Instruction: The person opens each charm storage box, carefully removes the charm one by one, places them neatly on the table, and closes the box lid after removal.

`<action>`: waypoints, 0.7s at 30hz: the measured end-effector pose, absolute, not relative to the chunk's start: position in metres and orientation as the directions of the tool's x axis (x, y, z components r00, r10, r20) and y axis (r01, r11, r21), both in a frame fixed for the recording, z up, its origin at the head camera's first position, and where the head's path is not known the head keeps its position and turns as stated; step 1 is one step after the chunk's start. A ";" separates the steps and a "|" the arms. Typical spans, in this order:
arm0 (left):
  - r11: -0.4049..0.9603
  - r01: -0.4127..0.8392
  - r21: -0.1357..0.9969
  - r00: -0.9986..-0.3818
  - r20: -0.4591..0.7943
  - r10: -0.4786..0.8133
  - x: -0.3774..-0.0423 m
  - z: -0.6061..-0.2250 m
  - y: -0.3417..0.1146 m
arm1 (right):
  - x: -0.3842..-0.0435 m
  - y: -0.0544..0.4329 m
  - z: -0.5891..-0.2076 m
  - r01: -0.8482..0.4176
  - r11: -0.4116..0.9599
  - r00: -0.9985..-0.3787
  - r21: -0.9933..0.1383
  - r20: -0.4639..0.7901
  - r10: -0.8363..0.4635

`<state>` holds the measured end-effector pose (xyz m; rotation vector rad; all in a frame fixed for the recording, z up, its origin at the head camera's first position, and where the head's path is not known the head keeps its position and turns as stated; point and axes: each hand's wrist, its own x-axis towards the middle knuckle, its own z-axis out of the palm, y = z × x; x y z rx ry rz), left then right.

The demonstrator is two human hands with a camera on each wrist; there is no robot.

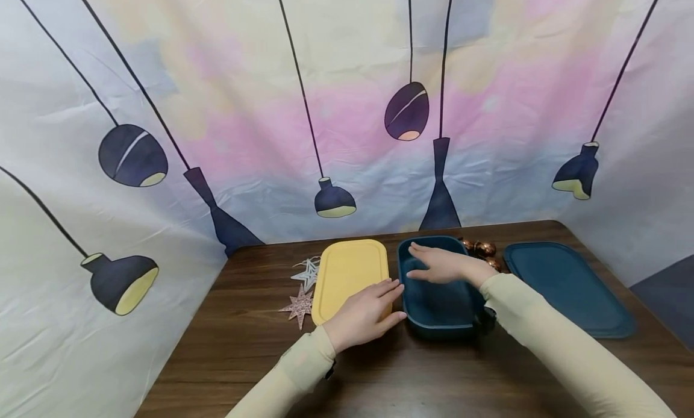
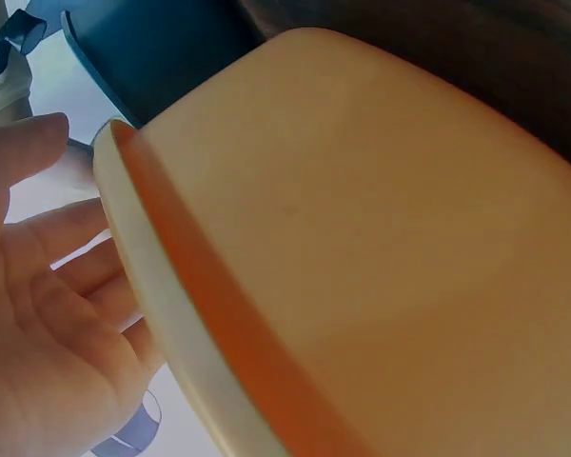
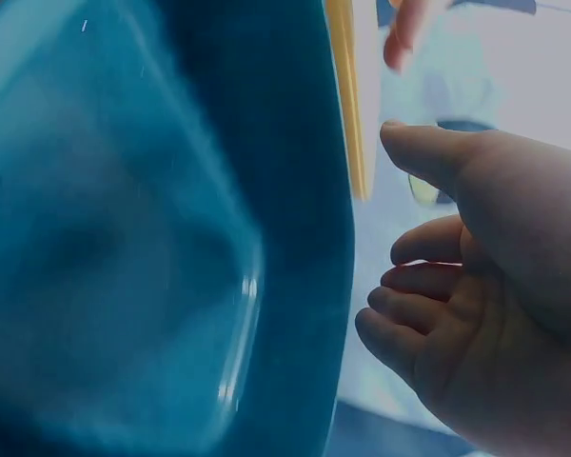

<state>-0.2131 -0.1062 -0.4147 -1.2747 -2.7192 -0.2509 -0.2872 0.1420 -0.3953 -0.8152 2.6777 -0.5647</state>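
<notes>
A yellow box with a flat yellow lid sits on the table. My left hand lies over the lid's near right corner, its fingers straight; in the left wrist view the fingers reach the rim beside the box's smooth wall. To the right stands a dark blue box without its lid, and its visible floor is bare. Above this box my right hand extends with its fingers spread and nothing held. The right wrist view has that hand past the blue rim.
A dark blue lid lies flat at the right. Several shiny copper balls rest behind the blue box. Left of the yellow box are a silver star and a pink glitter star. A printed cloth hangs behind the wooden table.
</notes>
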 end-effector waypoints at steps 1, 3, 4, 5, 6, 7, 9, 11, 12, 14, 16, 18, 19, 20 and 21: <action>0.628 0.773 0.088 -0.632 0.185 0.753 -0.213 -0.414 -0.105 | -0.288 0.147 -0.395 -0.464 0.767 -0.806 -0.443 -0.149 -0.573; 0.627 0.776 0.074 -0.628 0.185 0.756 -0.213 -0.413 -0.103 | -0.287 0.157 -0.393 -0.454 0.769 -0.815 -0.450 -0.139 -0.563; 0.627 0.776 0.068 -0.628 0.184 0.756 -0.214 -0.413 -0.102 | -0.287 0.163 -0.393 -0.445 0.772 -0.822 -0.454 -0.135 -0.553; 0.627 0.776 0.062 -0.627 0.183 0.758 -0.214 -0.413 -0.101 | -0.287 0.169 -0.392 -0.437 0.774 -0.829 -0.458 -0.129 -0.544; 0.628 0.776 0.061 -0.628 0.181 0.757 -0.214 -0.412 -0.100 | -0.287 0.175 -0.391 -0.429 0.776 -0.836 -0.462 -0.123 -0.535; 0.629 0.775 0.060 -0.628 0.179 0.757 -0.215 -0.412 -0.099 | -0.286 0.181 -0.391 -0.424 0.778 -0.841 -0.463 -0.117 -0.528; 0.629 0.775 0.067 -0.630 0.169 0.758 -0.215 -0.411 -0.095 | -0.285 0.193 -0.390 -0.414 0.784 -0.852 -0.463 -0.106 -0.513; 0.625 0.777 0.071 -0.628 0.162 0.762 -0.215 -0.409 -0.091 | -0.283 0.206 -0.389 -0.409 0.792 -0.862 -0.454 -0.092 -0.498; 0.624 0.778 0.075 -0.627 0.157 0.763 -0.215 -0.407 -0.089 | -0.282 0.212 -0.389 -0.411 0.793 -0.864 -0.451 -0.084 -0.496; 0.617 0.783 0.074 -0.621 0.150 0.769 -0.215 -0.405 -0.083 | -0.280 0.227 -0.388 -0.413 0.795 -0.871 -0.445 -0.063 -0.487; 0.610 0.789 0.069 -0.613 0.149 0.776 -0.215 -0.403 -0.078 | -0.278 0.241 -0.387 -0.412 0.799 -0.879 -0.438 -0.041 -0.475; 0.604 0.795 0.060 -0.605 0.145 0.783 -0.214 -0.402 -0.072 | -0.275 0.255 -0.386 -0.399 0.807 -0.889 -0.436 -0.031 -0.456; 0.600 0.798 0.056 -0.601 0.143 0.787 -0.214 -0.401 -0.068 | -0.274 0.262 -0.386 -0.388 0.812 -0.895 -0.436 -0.030 -0.444; 0.595 0.802 0.051 -0.595 0.141 0.791 -0.213 -0.401 -0.065 | -0.273 0.268 -0.387 -0.377 0.818 -0.901 -0.434 -0.031 -0.432; 0.590 0.806 0.045 -0.590 0.138 0.796 -0.213 -0.401 -0.062 | -0.272 0.275 -0.388 -0.364 0.825 -0.908 -0.433 -0.034 -0.418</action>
